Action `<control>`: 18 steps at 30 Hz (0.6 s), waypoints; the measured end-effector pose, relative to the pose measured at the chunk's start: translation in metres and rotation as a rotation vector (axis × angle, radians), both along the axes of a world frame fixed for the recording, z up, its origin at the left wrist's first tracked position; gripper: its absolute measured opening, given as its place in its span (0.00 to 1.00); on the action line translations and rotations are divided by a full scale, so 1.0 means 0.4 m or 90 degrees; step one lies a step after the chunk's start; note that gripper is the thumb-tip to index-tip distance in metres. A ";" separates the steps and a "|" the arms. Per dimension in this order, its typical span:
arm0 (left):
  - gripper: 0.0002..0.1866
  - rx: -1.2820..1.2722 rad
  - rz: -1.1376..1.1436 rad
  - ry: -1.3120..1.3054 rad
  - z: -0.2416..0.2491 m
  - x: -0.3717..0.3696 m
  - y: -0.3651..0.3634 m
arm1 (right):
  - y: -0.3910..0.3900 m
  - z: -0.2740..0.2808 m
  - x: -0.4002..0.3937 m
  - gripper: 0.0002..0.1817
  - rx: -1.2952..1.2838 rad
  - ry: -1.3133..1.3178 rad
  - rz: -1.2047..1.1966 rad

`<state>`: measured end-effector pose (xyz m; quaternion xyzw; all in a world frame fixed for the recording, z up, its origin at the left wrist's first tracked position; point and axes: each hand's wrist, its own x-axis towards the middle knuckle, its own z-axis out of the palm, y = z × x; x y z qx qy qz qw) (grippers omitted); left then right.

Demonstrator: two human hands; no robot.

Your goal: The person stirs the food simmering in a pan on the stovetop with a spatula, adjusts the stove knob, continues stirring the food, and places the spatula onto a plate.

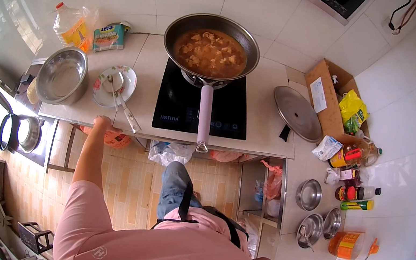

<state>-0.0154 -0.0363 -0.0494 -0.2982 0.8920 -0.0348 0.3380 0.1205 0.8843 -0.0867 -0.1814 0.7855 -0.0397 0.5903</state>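
My left hand (105, 123) rests at the counter's front edge, just below a flowered plate (124, 96); its fingers are too small and hidden to read. On that plate lie a spoon and a utensil with a light handle (132, 119). My right hand is out of the frame, and only part of that arm shows at the lower right. A deep pan (251, 60) stands on the black induction cooktop (174, 102), holding chunks in reddish-brown sauce. Its pink handle (205, 110) points toward me over the counter edge.
Left of the plate are a steel bowl (62, 76), an oil bottle (71, 26) and a green packet (109, 38). A lid (297, 113) lies right of the cooktop, by a cardboard box (318, 96). Several bottles and small steel bowls (309, 194) stand along the right counter.
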 end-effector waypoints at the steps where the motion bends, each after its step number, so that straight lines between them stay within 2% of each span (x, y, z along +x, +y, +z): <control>1: 0.50 -0.009 -0.006 0.004 -0.002 0.001 0.000 | 0.000 0.000 0.002 0.17 -0.006 0.005 0.004; 10: 0.50 0.022 0.034 -0.030 0.027 -0.008 0.014 | 0.015 -0.005 0.024 0.18 -0.114 0.073 0.017; 18: 0.51 0.023 0.039 -0.023 0.064 -0.008 0.037 | -0.008 -0.007 0.014 0.19 -0.004 0.021 0.048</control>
